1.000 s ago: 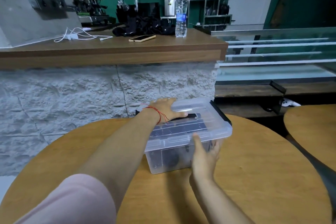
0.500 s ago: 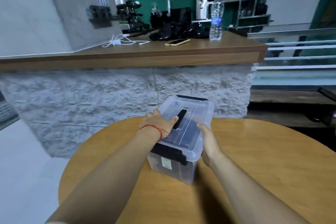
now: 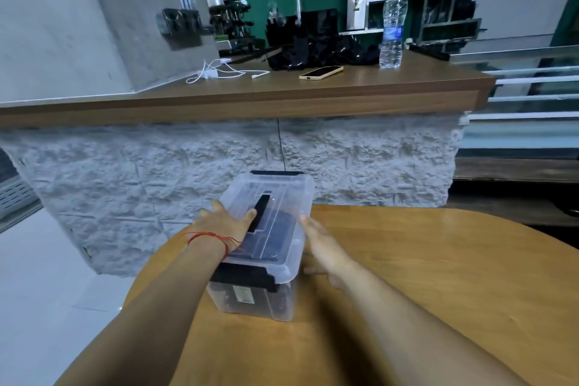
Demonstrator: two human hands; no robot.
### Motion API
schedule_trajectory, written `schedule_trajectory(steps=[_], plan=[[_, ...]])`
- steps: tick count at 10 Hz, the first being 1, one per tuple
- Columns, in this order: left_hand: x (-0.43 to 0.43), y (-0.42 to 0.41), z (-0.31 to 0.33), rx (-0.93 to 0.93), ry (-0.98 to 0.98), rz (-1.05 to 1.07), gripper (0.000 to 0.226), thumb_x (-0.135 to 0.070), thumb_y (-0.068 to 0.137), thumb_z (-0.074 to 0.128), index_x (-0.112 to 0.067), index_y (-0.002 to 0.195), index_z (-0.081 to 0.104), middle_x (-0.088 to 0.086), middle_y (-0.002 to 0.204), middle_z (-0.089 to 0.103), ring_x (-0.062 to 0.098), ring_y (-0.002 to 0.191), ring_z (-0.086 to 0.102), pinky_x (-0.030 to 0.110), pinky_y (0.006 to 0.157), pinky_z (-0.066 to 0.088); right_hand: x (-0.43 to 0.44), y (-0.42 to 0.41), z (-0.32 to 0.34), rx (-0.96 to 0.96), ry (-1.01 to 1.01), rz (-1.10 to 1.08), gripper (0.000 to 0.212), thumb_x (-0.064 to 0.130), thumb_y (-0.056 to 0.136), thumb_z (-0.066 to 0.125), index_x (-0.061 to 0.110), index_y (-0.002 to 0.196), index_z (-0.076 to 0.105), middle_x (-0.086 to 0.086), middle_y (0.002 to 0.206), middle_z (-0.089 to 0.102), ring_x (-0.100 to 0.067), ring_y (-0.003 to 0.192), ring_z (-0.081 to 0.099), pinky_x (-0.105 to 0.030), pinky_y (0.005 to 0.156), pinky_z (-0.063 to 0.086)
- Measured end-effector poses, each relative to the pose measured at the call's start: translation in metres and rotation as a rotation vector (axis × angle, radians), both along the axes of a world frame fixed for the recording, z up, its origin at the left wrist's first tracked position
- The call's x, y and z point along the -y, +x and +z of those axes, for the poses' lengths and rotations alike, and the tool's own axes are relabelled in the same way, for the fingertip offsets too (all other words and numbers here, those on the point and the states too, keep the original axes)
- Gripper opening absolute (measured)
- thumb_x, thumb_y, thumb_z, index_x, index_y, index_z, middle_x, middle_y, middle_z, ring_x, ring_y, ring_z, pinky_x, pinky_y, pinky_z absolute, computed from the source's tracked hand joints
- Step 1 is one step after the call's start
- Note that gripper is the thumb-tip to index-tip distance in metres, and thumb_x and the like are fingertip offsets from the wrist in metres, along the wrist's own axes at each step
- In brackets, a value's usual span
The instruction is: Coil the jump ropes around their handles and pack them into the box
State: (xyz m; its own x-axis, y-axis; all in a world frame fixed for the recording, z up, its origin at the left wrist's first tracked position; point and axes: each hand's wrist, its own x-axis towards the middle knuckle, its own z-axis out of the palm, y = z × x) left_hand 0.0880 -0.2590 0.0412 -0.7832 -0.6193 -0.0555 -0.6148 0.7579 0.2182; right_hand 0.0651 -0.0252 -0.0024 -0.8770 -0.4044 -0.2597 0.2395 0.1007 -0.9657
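A clear plastic box [image 3: 283, 301] with black latches stands on the round wooden table [image 3: 438, 276], its clear lid [image 3: 275, 197] on. Dark coiled jump ropes [image 3: 275, 304] show dimly through its walls. My left hand [image 3: 224, 222] lies flat on the left part of the lid, fingers spread, a red thread round the wrist. My right hand [image 3: 322, 247] rests against the box's right side with fingers straight.
The table's left edge [image 3: 150, 266] falls off to the floor just left of the box. A rough stone counter wall [image 3: 156, 172] rises behind. The wooden countertop [image 3: 344, 84] holds a phone [image 3: 321, 72], a water bottle [image 3: 391, 31] and a white cable [image 3: 219, 72].
The box has been turned so one short latched end faces me. Both hands stayed on it, the left on the lid and the right at its side. My view shifted left.
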Motion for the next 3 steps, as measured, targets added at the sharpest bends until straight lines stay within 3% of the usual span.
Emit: schedule_trajectory(steps=[1,2,3], plan=[[0.005,-0.009,-0.004,-0.012,-0.014,-0.011,0.116,-0.097,0.082,0.03,-0.017,0.166,0.016,0.022,0.159,0.037,0.047,0.138,0.047,0.056,0.107,0.045,-0.025,-0.011,0.003,-0.041,0.088,-0.005,0.052,0.058,0.108,0.045,0.032,0.153,0.051,0.009,0.151,0.057,-0.019,0.138,0.053,-0.041,0.097,0.049],[0.005,-0.012,-0.007,-0.009,-0.035,-0.012,0.118,-0.098,0.081,0.029,-0.018,0.166,0.015,0.022,0.157,0.039,0.047,0.137,0.049,0.056,0.106,0.046,-0.052,-0.022,-0.004,-0.013,0.112,-0.077,0.051,0.052,0.109,0.046,0.028,0.154,0.05,0.007,0.152,0.056,-0.02,0.137,0.053,-0.033,0.085,0.049],[0.001,-0.02,-0.006,-0.022,-0.049,0.009,0.118,-0.099,0.08,0.028,-0.018,0.166,0.016,0.023,0.153,0.043,0.046,0.134,0.05,0.055,0.103,0.048,-0.071,-0.033,-0.006,-0.054,0.126,-0.111,0.048,0.049,0.11,0.046,0.029,0.153,0.052,0.008,0.152,0.055,-0.017,0.141,0.051,-0.034,0.109,0.04]])
